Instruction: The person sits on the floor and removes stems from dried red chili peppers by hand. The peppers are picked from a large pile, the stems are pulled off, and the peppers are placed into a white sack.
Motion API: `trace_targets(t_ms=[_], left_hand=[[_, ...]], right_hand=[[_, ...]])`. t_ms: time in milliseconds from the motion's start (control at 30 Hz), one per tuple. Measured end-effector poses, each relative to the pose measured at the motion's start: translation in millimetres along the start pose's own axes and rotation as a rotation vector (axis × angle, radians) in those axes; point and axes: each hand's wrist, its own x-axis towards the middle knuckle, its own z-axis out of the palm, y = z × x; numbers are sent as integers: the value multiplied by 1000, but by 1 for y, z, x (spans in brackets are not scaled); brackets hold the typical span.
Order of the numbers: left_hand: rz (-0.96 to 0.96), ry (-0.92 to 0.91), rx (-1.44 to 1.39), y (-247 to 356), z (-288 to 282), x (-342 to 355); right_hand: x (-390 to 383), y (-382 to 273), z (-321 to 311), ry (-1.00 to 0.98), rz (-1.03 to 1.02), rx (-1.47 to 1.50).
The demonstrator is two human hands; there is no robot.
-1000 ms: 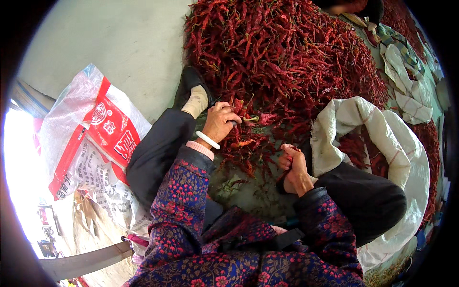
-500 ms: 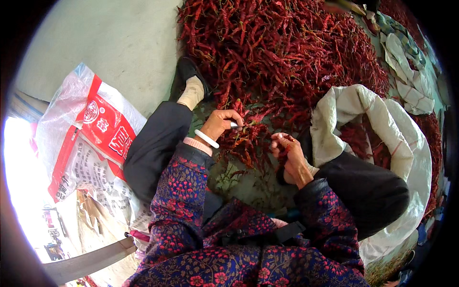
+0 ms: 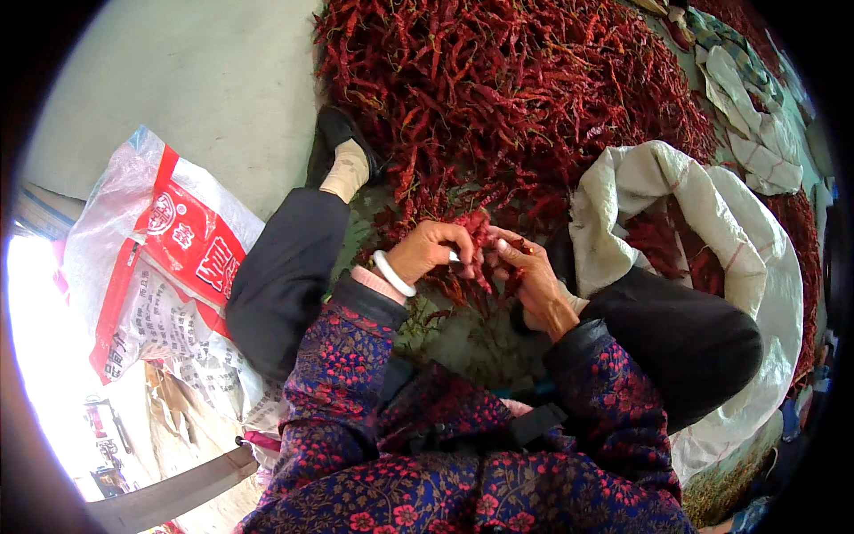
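Observation:
Between my knees, my left hand (image 3: 431,254), with a white bangle (image 3: 394,278) at the wrist, is closed on a small pale object, too small to name, against a bunch of red dried chillies (image 3: 473,238). My right hand (image 3: 532,276) is closed on chillies at the right side of that bunch, and the two hands nearly meet. Beyond them spreads a large heap of dried chillies (image 3: 498,80). At my right knee stands an open white woven sack (image 3: 743,240) with chillies inside, its rim rolled down.
A white and red printed sack (image 3: 160,267) lies at left on pale flooring (image 3: 178,80). My left foot in a dark shoe (image 3: 342,133) borders the heap. Folded sacks (image 3: 752,125) and more chillies lie at upper right. A curved grey bar (image 3: 169,489) crosses lower left.
My hands have come closer together, the left moving right, the right moving up to the bunch of chillies. The view has shifted slightly, and the dark shape at top right has mostly left it.

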Motion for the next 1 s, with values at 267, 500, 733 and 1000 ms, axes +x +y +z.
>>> trace_targets(t_ms=[267, 500, 733, 1000], left_hand=[[42, -103, 277, -13, 0, 10], [199, 173, 49, -19, -18, 10], [333, 435, -295, -13, -30, 4], [280, 451, -97, -5, -10, -2]], right_hand=[[2, 5, -6, 104, -26, 45], [14, 14, -29, 78, -70, 538], [15, 13, -38, 97, -97, 705], [17, 14, -34, 88, -158, 653]])
